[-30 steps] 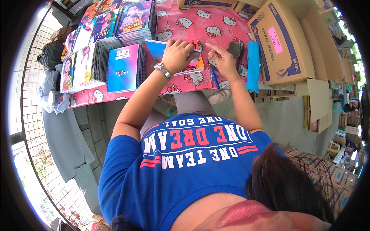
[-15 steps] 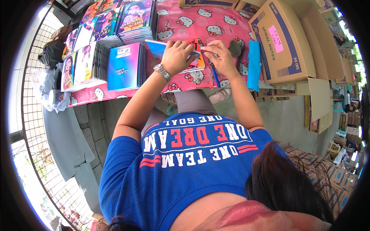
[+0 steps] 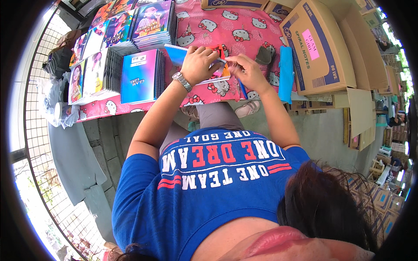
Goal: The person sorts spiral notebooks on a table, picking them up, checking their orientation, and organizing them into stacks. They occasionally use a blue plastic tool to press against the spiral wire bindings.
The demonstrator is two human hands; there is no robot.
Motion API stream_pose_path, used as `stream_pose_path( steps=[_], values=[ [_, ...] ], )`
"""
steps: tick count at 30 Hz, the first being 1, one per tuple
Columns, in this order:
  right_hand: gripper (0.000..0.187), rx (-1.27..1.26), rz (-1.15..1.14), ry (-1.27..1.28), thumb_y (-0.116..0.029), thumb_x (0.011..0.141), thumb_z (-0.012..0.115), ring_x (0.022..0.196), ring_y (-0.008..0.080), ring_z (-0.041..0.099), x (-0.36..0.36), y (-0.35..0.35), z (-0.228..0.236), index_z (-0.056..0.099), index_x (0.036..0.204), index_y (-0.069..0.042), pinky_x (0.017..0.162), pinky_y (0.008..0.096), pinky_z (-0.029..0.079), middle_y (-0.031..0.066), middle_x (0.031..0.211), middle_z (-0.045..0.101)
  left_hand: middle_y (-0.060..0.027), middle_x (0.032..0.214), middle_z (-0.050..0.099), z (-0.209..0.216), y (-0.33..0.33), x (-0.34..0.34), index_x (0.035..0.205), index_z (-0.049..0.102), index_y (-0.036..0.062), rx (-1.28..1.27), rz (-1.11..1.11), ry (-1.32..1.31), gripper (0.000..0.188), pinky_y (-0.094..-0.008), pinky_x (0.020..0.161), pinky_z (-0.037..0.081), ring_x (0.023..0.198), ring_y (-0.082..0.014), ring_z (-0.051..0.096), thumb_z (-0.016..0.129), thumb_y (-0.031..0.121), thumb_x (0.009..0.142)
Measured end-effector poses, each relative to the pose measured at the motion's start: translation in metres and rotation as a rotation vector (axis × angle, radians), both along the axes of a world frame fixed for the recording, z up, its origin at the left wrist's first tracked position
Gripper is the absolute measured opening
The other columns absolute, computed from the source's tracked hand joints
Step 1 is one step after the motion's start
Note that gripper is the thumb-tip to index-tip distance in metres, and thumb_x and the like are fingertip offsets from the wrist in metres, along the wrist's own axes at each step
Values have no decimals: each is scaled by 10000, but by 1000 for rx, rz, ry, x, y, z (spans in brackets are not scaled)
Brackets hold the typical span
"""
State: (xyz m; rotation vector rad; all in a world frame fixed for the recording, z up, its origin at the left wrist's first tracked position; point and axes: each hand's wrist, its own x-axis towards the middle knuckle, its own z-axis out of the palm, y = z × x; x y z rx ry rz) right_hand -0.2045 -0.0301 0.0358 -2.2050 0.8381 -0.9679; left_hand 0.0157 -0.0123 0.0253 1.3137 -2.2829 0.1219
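A spiral notebook (image 3: pixel 176 54) with a blue cover is tilted up off the table in front of me. My left hand (image 3: pixel 198 65) wraps over it, fingers curled across the top and thumb toward its right end. At that right end, my right hand (image 3: pixel 248 73) has its fingers bent in a pinch against the notebook's edge. What exactly lies between those fingertips is too small to see. Beneath the notebook is a book with an orange and red cover (image 3: pixel 225 75), partly hidden by my hands. A blue pen-like tool (image 3: pixel 242 89) lies just below my right hand.
Stacks of spiral notebooks (image 3: pixel 138 78) fill the table's left side. To the right lie a dark grey object (image 3: pixel 263 55) and a bright blue strip (image 3: pixel 285 75). Beyond them stands a large open cardboard box (image 3: pixel 320 50). A pink patterned cloth (image 3: pixel 213 26) covers the table.
My right fingers have moved slightly left and down, closer against the notebook's right end. My left hand keeps its hold nearly in place.
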Motion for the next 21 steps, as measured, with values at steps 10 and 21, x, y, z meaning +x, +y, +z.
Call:
stream_pose_path(
  steps=[10, 21],
  values=[
    [199, 57, -16, 35, -105, 888, 666, 823, 200, 587, -5, -1, -10, 666, 1081, -60, 712, 316, 474, 70, 956, 559, -12, 890, 645, -13, 1, -12, 911, 617, 136, -56, 32, 31, 244, -418, 853, 395, 907, -206, 607, 678, 353, 817],
    [185, 358, -42, -93, -66, 861, 649, 705, 209, 612, -1, -3, -12, 648, 1042, -26, 677, 352, 505, 89, 864, 604, -14, 1005, 646, -3, 6, -13, 1102, 605, 147, -38, 55, -5, 300, -452, 945, 358, 984, -214, 593, 653, 316, 858]
  ],
)
